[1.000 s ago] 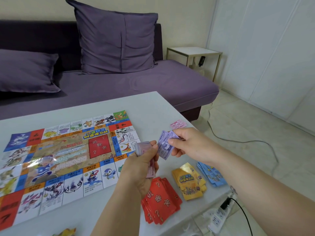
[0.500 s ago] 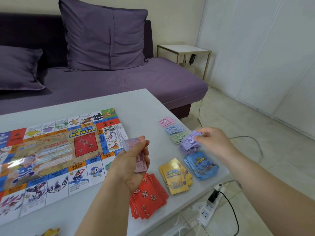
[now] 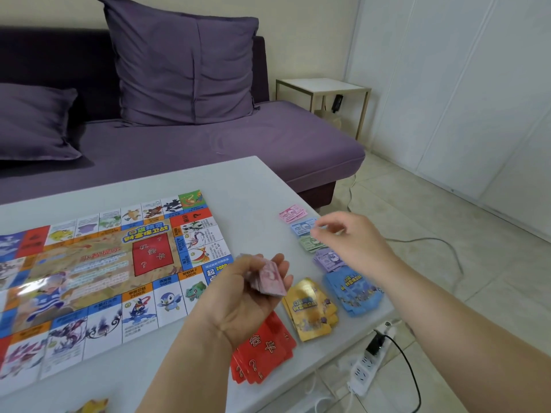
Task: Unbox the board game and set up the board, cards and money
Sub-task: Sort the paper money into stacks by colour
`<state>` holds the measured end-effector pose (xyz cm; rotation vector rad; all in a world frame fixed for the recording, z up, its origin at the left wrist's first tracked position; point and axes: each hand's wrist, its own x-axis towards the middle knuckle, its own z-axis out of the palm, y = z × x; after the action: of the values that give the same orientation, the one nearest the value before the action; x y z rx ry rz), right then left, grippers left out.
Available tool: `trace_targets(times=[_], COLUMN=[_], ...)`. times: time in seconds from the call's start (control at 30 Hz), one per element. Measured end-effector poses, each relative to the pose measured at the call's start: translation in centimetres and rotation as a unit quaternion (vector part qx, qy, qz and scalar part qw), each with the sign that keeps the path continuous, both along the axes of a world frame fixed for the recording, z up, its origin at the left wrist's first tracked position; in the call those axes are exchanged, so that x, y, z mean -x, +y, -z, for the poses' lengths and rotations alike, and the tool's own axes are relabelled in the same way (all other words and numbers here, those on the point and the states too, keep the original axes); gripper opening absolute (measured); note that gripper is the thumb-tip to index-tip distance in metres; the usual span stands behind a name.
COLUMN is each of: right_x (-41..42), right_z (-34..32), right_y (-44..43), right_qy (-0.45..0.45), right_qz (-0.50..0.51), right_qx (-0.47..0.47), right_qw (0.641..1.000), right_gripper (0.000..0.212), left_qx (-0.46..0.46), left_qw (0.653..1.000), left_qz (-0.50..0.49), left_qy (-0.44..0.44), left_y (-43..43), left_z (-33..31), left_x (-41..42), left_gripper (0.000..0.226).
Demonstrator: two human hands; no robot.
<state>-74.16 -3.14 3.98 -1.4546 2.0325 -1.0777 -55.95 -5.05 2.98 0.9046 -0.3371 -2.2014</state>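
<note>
The colourful game board (image 3: pixel 98 272) lies unfolded on the white table (image 3: pixel 244 186). My left hand (image 3: pixel 247 293) grips a small stack of paper money (image 3: pixel 268 278), pink note on top, over the board's right edge. My right hand (image 3: pixel 351 245) hovers with loosely curled fingers and holds nothing above a row of money piles: pink (image 3: pixel 292 213), blue (image 3: pixel 302 227), green (image 3: pixel 308 244) and purple (image 3: pixel 328 259). Three card decks lie near the table's right edge: red (image 3: pixel 262 353), yellow (image 3: pixel 310 311) and blue (image 3: pixel 353 289).
A purple sofa (image 3: pixel 208 150) with cushions stands behind the table. A small side table (image 3: pixel 323 86) is at the back right. A white power strip (image 3: pixel 369 362) with a black plug and cables lies on the tiled floor to the right.
My right hand carried a purple note from the left hand's stack to the purple pile, let it go and lifted away. The view shifted right, showing the row of money piles.
</note>
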Motion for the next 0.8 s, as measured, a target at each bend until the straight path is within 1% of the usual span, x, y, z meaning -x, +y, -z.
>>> trace_targets(times=[0.07,0.13,0.2,0.33,0.43,0.53,0.67,0.73,0.8], right_x=[-1.9,-3.0,-3.5,-3.7,-3.6,-3.4,-3.2,-2.5,-1.2], right_z=[-0.9,-1.0,-0.7,-0.2,-0.3,-0.2,-0.2,-0.2,0.0], right_y=[0.2,0.4,0.3,0.1,0.0,-0.2,-0.2,-1.0,-2.8], right_qy=[-0.016,-0.031,-0.073,-0.172,-0.212,-0.198,-0.197,-0.198,-0.213], right_qz=[-0.094,-0.144,-0.151,-0.139,-0.128,-0.115,-0.117,-0.08,-0.006], right_qx=[-0.06,-0.122,-0.144,-0.165,-0.152,-0.142,-0.134,-0.095,-0.024], right_qw=[0.994,0.982,0.975,0.961,0.957,0.963,0.964,0.972,0.977], right_gripper=[0.019,0.03,0.035,0.029,0.018,0.011,0.016,0.013,0.005], left_qx=[0.022,0.053,0.089,0.143,0.156,0.144,0.146,0.137,0.131], left_qw=[1.0,0.998,0.994,0.984,0.981,0.984,0.982,0.985,0.987], left_qz=[0.009,0.02,0.027,0.028,0.031,0.03,0.025,-0.003,-0.029], left_qy=[-0.005,-0.025,-0.048,-0.1,-0.114,-0.103,-0.114,-0.106,-0.087], left_y=[0.2,0.2,0.2,-0.1,0.0,0.2,0.1,-0.3,-0.7], left_z=[0.1,0.3,0.4,1.0,1.1,0.8,0.9,1.0,1.0], left_x=[0.2,0.2,0.0,-0.3,-0.3,-0.3,-0.4,-0.6,-0.8], left_gripper=[0.022,0.023,0.021,0.017,0.008,0.009,0.019,0.022,0.019])
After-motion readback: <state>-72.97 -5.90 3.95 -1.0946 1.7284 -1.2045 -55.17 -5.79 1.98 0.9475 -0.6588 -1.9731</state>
